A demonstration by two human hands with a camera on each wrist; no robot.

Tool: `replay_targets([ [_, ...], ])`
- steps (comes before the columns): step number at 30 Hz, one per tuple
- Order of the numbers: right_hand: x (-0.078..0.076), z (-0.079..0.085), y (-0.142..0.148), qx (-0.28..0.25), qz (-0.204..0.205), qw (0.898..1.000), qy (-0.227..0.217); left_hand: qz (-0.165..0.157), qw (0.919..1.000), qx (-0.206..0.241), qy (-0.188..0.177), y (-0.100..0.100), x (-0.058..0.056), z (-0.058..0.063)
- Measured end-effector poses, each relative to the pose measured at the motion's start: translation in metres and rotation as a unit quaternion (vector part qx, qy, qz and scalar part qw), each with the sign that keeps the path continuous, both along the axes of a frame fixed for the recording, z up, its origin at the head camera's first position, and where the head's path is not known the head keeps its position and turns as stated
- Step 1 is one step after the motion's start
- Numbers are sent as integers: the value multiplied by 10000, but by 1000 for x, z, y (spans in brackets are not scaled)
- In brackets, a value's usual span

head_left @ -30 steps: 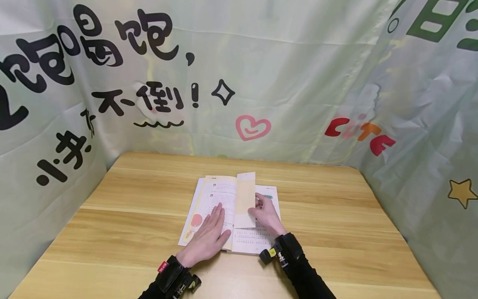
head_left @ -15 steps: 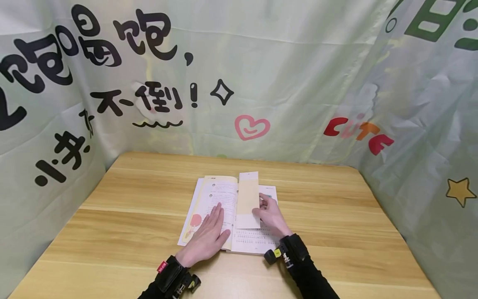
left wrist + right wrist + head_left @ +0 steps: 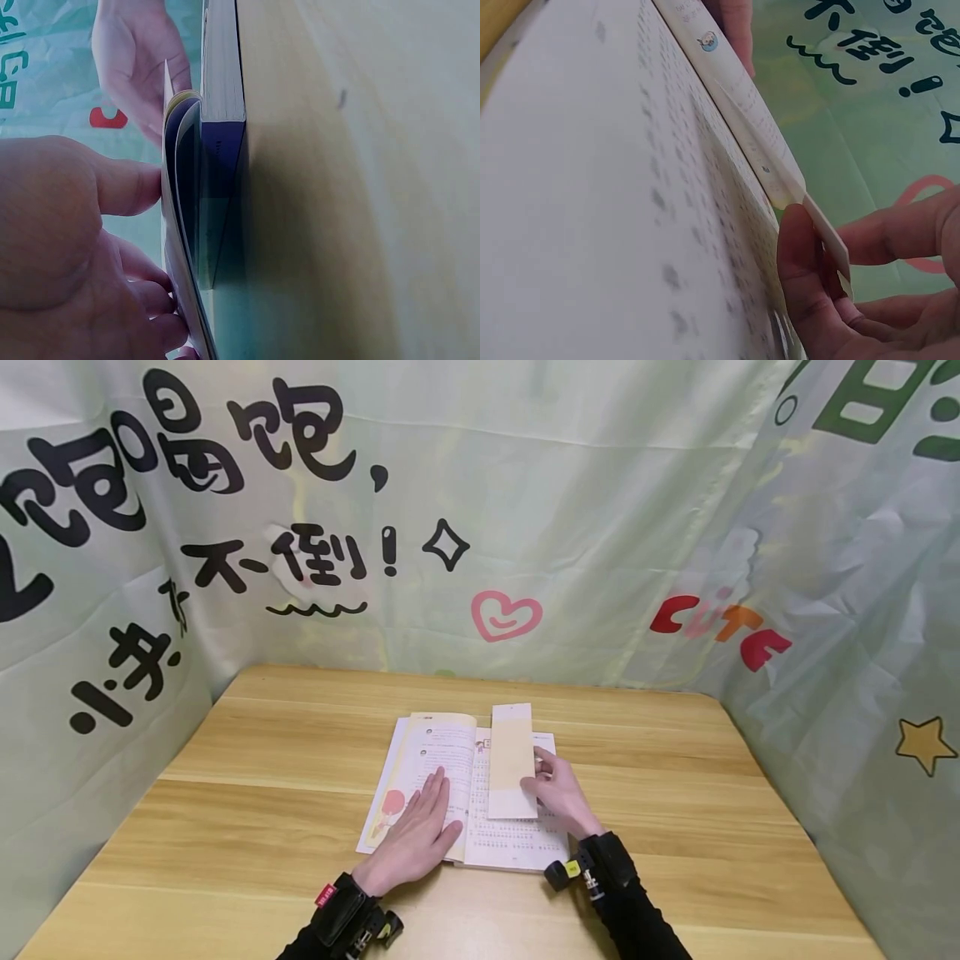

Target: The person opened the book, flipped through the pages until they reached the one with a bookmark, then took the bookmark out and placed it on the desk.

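An open book (image 3: 517, 843) lies on the table, its pages printed with text. Flat on its left page rests my left hand (image 3: 416, 835), fingers straight and thumb out to the side; the left wrist view shows the thumb and fingers against the page. My right hand (image 3: 558, 792) pinches the right edge of a bookmark (image 3: 512, 760), a long cream-and-white card standing lengthwise over the right page. In the right wrist view the bookmark (image 3: 826, 231) is seen nearly edge-on between thumb and fingers, close over the page.
The wooden table (image 3: 660, 793) spreads around the book on all sides. A printed cloth curtain (image 3: 585, 527) with dark lettering encloses the back and both sides. Each wrist carries a black strap with a small camera (image 3: 557, 875).
My right hand has moved to the right with the bookmark, from the book's middle fold over onto the right page. The left hand has stayed in place on the left page.
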State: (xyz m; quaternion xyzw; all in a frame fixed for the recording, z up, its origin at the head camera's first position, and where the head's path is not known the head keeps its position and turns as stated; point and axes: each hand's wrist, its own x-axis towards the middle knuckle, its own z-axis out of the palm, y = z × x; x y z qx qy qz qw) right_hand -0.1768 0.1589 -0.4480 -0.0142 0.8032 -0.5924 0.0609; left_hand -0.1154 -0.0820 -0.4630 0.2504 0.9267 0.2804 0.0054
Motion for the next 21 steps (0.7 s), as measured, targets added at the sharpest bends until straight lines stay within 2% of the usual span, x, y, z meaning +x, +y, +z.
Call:
replay_targets([
  [7, 0, 3, 17, -183, -90, 9996, -192, 14, 10000, -26, 2, 0, 0, -1],
  [13, 0, 5, 37, -312, 44, 9994, -109, 16, 10000, -31, 0, 0, -1, -1],
  [21, -2, 6, 63, -172, 162, 9997, -28, 19, 10000, -10, 0, 1, 0, -1],
])
